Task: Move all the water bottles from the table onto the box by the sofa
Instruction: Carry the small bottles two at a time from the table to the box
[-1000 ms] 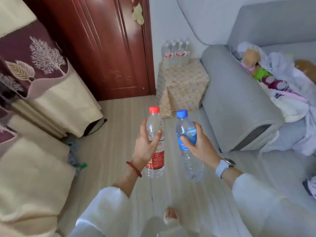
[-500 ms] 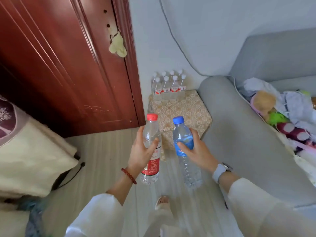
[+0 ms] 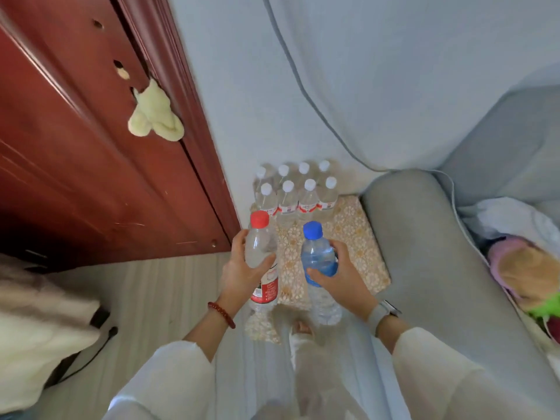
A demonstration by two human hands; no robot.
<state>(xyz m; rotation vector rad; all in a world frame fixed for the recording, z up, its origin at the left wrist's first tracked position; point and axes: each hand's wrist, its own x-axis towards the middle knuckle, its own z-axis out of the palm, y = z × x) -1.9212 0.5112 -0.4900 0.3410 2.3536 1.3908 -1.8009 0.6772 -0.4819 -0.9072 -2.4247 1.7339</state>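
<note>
Now you hold one water bottle in each hand above the near end of the box.

Your left hand (image 3: 244, 269) grips the red-capped bottle (image 3: 261, 262) around its upper body, and your right hand (image 3: 339, 275) grips the blue-capped bottle (image 3: 318, 262) at its blue label; both bottles stand roughly upright, near each other but apart. Below them sits the box (image 3: 360, 253) with its patterned cover, just beside the grey sofa arm (image 3: 424, 247). Eight white-capped bottles (image 3: 298, 195) stand in two rows at the box's far end, against the wall beside the red door (image 3: 91, 177).
</note>
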